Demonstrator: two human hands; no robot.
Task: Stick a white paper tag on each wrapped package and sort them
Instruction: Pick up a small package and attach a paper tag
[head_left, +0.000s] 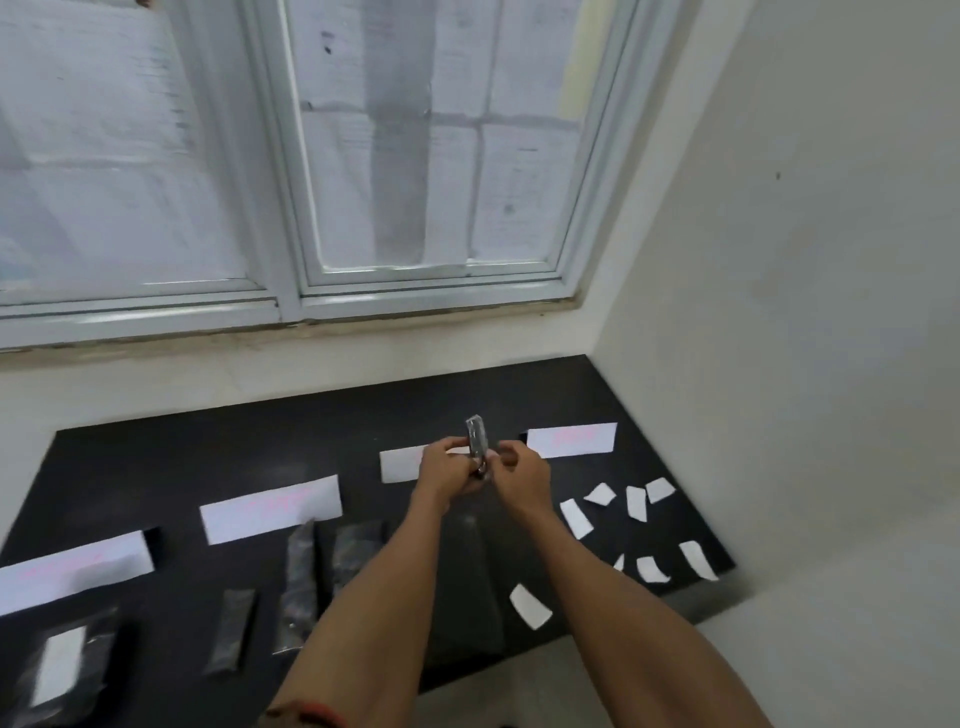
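Above the black table (156, 457) my left hand (447, 470) grips the lower end of a small dark wrapped package (477, 434), which stands upright. My right hand (522, 470) is curled against the package's right side at its lower part; whether a tag sits under those fingers is hidden. Several loose white paper tags (575, 518) lie on the table to the right. More dark wrapped packages (300, 587) lie at the front left and centre. One package at the far left (62, 660) carries a white tag.
Several long white label sheets with pink writing (270, 508) lie in a row across the table. A window (415, 156) covered with paper is behind, a white wall (779, 312) at the right. The table's front right edge (675, 587) runs diagonally.
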